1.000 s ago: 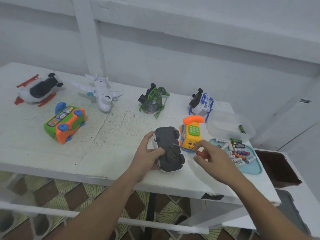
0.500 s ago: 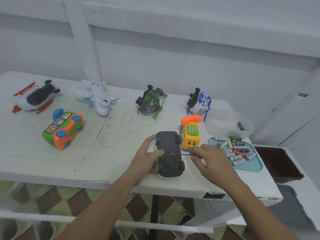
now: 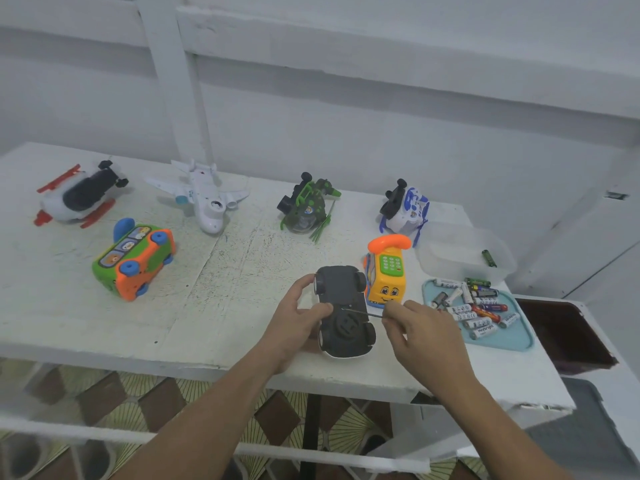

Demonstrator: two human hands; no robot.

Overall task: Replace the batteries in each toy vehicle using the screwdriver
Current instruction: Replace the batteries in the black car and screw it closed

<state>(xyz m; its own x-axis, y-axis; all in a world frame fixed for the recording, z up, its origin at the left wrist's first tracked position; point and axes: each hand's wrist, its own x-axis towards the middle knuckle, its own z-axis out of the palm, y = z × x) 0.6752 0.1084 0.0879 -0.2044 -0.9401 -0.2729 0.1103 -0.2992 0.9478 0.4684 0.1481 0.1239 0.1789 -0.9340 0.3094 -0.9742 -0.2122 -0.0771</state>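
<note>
Head camera: a black toy car lies upside down, wheels up, near the front edge of a white table. The left hand grips the car's left side, fingers curled round the edge and the thumb pressed on the underside. The right hand has its fingers bunched, pinching a screwdriver whose handle is hidden in the hand. The thin shaft points left, its tip on the middle of the car's underside. A yellow toy phone stands just beside the car. To the right, loose batteries lie on a blue tray, next to a clear tub holding one green battery. Farther back sit a green-and-orange bus, a white plane, a green vehicle, a blue-and-white vehicle and a red-and-white helicopter.
</note>
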